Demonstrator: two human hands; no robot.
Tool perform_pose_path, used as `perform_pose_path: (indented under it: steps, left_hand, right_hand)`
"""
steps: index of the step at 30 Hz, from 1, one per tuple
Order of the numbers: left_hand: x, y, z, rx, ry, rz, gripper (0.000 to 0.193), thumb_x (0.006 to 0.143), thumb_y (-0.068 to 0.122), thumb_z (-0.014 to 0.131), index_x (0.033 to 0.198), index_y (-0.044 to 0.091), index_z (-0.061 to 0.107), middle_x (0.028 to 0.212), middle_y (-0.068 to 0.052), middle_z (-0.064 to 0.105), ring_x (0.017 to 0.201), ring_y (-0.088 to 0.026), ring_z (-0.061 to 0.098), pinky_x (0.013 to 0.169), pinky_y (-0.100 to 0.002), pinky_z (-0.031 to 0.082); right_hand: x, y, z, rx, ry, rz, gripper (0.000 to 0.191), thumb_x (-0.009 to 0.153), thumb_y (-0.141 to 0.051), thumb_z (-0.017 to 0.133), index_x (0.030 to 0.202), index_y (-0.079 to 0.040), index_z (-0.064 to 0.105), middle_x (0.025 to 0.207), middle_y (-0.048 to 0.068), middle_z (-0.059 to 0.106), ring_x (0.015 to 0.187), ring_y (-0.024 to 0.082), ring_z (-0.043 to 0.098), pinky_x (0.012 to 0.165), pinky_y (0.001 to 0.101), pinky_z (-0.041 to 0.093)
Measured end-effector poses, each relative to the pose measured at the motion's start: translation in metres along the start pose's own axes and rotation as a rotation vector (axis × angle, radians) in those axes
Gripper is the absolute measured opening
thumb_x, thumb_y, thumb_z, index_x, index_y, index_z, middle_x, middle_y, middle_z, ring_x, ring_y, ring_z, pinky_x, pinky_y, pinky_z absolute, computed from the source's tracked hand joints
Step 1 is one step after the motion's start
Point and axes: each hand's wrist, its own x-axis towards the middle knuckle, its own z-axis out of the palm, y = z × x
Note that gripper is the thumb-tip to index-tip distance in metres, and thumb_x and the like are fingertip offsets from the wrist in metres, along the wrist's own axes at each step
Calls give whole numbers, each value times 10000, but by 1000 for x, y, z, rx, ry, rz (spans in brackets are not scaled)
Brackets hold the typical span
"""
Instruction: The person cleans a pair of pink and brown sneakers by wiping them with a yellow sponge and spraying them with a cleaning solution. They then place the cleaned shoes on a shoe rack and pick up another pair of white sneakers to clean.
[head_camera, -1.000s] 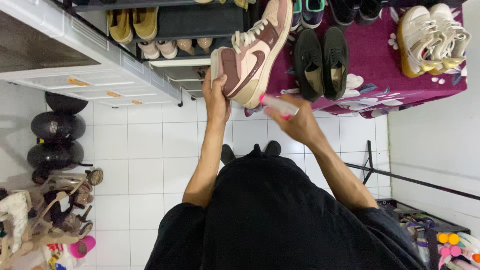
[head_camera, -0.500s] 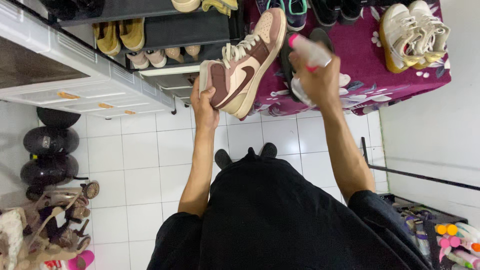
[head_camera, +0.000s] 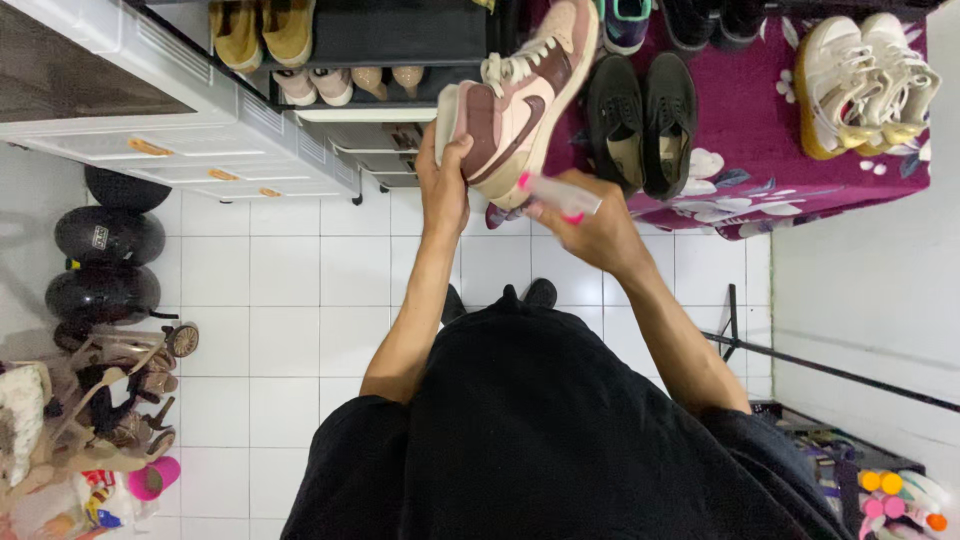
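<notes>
While the left hand (head_camera: 442, 182) wraps its fingers (head_camera: 455, 150) tight around the heel end of the pink and brown sneaker (head_camera: 520, 100), the shoe sits up in the air with its toe pointing away from the person. The thumb is on one side and the fingers are on the other, so the shoe is pinched between them. It looks like it could slip, because only the back end is held and the long front part hangs out with nothing under it.

The right hand (head_camera: 590, 230) is just under the shoe, closed around a small clear bottle with pink ends (head_camera: 552, 194). The bottle touches or nearly touches the shoe's side. If it bumps hard, the shoe might twist out of the left hand and drop to the white tile floor (head_camera: 300, 290).

Behind the shoe, a pair of black shoes (head_camera: 642, 115) rests on a purple flowered cloth (head_camera: 760, 150), with a pair of cream sneakers (head_camera: 865, 75) further right.
</notes>
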Motion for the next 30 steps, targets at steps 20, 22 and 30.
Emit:
perform_pose_path:
  steps: [20, 22, 30]
  left_hand:
    - [-7, -55, -11, 56, 156, 39, 484, 966, 116, 624, 1406, -41, 498, 1320, -146, 597, 1198, -210, 585, 1059, -332, 462]
    - [-13, -55, -9, 70, 163, 13, 485, 971, 132, 618, 1410, -28, 490, 1317, -139, 596, 1201, -209, 587, 1060, -332, 466]
    - [-23, -46, -2, 130, 220, 38, 474, 983, 142, 612, 1407, -43, 507, 1305, -149, 607, 1181, -212, 585, 1046, -325, 462]
  right_hand:
    - [60, 181, 11, -72, 498, 199, 267, 1041, -73, 686, 1261, -9, 551, 964, 126, 730, 789, 181, 684, 699, 308, 535]
    - [65, 187, 13, -111, 481, 129, 288, 1050, -63, 659, 1305, -18, 534, 1031, 164, 714, 870, 234, 722, 783, 345, 564]
    - [62, 194, 1, -238, 454, 167, 489, 1018, -122, 716, 1408, 22, 459, 1351, 272, 591, 1201, 364, 627, 1017, 444, 500]
